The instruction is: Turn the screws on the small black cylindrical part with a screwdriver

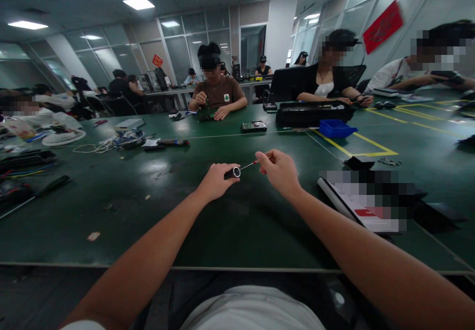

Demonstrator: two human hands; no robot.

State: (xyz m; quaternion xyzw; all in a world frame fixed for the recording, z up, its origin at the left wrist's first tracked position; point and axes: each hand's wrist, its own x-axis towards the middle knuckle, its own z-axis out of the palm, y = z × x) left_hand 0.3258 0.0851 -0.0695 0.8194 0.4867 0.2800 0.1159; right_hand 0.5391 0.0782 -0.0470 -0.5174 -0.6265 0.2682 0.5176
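My left hand (pixel 216 180) is closed around a short black cylinder (pixel 232 173) with a bright ring at its end, which faces right and toward me. My right hand (pixel 281 170) pinches a thin screwdriver (pixel 248 165) with a bit of red showing near my fingertips. Its slim metal shaft slants down and left to the ringed end of the cylinder; whether the tip touches or enters it is too small to tell. Most of the screwdriver's handle is hidden inside my fingers. Both hands are raised over the green table (pixel 237 241).
To the right lie a white box (pixel 345 196) and black pieces (pixel 359 163). Farther back are a blue bin (pixel 337 128), a long black casing (pixel 315 114) and a small device (pixel 254 126). A dark-handled tool (pixel 173 142) lies left. Co-workers (pixel 218 90) sit across the table.
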